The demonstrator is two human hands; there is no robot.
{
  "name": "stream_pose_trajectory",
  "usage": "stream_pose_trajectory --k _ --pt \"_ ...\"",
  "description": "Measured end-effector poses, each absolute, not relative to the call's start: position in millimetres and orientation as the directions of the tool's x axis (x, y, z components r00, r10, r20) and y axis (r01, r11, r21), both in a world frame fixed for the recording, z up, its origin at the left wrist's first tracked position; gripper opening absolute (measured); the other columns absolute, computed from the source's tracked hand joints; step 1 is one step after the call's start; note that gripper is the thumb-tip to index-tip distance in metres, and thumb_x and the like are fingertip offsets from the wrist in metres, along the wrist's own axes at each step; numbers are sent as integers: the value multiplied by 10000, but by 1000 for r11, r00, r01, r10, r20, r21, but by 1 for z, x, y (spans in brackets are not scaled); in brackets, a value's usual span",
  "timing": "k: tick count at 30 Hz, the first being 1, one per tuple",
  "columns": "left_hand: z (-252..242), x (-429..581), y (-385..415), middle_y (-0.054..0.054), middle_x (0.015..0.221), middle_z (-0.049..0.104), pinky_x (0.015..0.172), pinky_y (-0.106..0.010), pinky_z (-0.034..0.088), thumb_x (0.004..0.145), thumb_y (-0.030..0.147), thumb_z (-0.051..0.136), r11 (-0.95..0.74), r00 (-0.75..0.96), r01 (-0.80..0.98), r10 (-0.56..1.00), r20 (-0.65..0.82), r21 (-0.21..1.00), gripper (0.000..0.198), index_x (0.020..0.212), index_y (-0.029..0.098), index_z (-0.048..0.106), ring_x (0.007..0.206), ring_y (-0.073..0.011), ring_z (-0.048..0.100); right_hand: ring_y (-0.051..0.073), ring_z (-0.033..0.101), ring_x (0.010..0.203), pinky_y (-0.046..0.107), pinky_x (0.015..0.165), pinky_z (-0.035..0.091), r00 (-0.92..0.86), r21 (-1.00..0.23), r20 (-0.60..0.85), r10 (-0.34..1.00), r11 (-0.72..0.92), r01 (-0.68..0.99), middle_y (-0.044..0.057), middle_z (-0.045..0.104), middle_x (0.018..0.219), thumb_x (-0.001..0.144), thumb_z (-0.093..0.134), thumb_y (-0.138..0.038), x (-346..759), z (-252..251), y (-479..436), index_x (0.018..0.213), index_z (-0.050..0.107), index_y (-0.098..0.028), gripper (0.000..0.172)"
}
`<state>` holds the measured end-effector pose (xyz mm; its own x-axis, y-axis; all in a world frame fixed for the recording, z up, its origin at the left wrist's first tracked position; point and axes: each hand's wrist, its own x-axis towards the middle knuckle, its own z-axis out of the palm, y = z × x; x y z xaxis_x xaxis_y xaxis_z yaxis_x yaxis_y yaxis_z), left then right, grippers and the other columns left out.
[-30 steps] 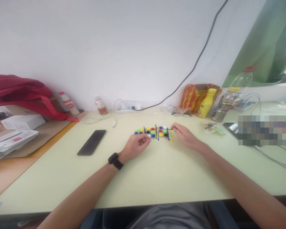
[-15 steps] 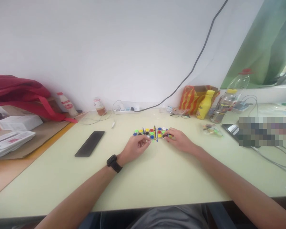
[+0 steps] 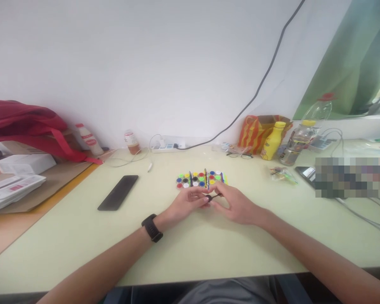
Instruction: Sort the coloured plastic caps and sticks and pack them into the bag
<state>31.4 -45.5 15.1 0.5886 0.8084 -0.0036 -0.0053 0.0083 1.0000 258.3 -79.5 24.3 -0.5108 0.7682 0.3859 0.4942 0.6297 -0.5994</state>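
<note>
Both hands meet just in front of the set of coloured discs and sticks (image 3: 201, 179) on the pale green table (image 3: 209, 249). The left hand (image 3: 188, 203) is curled nearly shut, its fingertips pinching one end of a small black piece (image 3: 210, 197). The right hand (image 3: 237, 207) nips the thin other end between thumb and forefinger, its other fingers loose. Such a tiny part seems to need fingertip grips from both sides, held just above the table.
</note>
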Motion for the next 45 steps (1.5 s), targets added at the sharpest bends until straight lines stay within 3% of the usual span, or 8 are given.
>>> stream_pose_trajectory --k 5,17,20,23,26,31,38,45 --pt "6 25 -47 -123 1168 760 971 -421 579 885 450 780 -45 575 38 818 14 998 391 1157 171 755 1025 -261 744 188 535 826 340 794 463 -462 -750 273 844 487 447 31 583 944 1091 330 -287 258 21 -86 1000 497 -228 199" --pt "8 27 -47 -68 950 726 859 -315 560 834 360 830 -185 533 68 838 121 980 284 1003 157 728 871 -169 681 258 572 1252 423 1092 441 -460 -734 335 822 534 419 107 628 1317 1090 355 -337 263 7 -80 1414 551 -264 385" --pt "10 28 -50 -68 934 717 829 -307 553 842 367 819 -219 540 90 830 137 971 274 981 150 724 847 -166 666 235 626 1082 390 954 501 -401 -767 308 863 475 432 96 659 1187 1096 346 -354 261 5 -84 1466 448 -252 397" --pt "12 28 -52 -77 927 715 797 -311 550 856 378 802 -265 539 131 828 156 955 277 985 142 732 822 -167 649 178 567 781 314 739 481 -353 -811 311 882 440 385 27 611 917 1099 361 -370 258 8 -88 1273 491 -234 257" --pt "11 29 -54 -85 951 718 814 -327 560 846 376 813 -289 548 129 818 174 949 303 1020 141 734 839 -178 653 172 563 801 301 723 469 -398 -826 352 847 481 293 33 619 934 1083 427 -374 256 12 -88 1110 562 -229 200" --pt "13 29 -57 -106 1082 731 905 -358 567 846 356 823 -344 609 83 760 226 935 365 1140 162 728 965 -220 684 208 619 888 352 792 507 -422 -747 445 790 587 313 82 667 1026 1055 486 -317 252 13 -88 1124 689 -244 227" --pt "20 29 -62 -101 1093 763 876 -339 574 956 357 702 -441 581 138 761 288 887 256 1137 182 748 968 -218 706 211 664 925 342 786 528 -415 -786 416 809 549 284 75 707 1103 1044 472 -259 251 9 -91 1166 617 -255 190" --pt "19 24 -62 -75 1073 789 886 -340 587 930 343 736 -595 524 227 742 418 771 227 1110 210 772 965 -217 733 143 486 656 291 620 415 -394 -749 388 833 535 392 -2 592 784 997 549 -254 256 12 -91 918 600 -222 99"
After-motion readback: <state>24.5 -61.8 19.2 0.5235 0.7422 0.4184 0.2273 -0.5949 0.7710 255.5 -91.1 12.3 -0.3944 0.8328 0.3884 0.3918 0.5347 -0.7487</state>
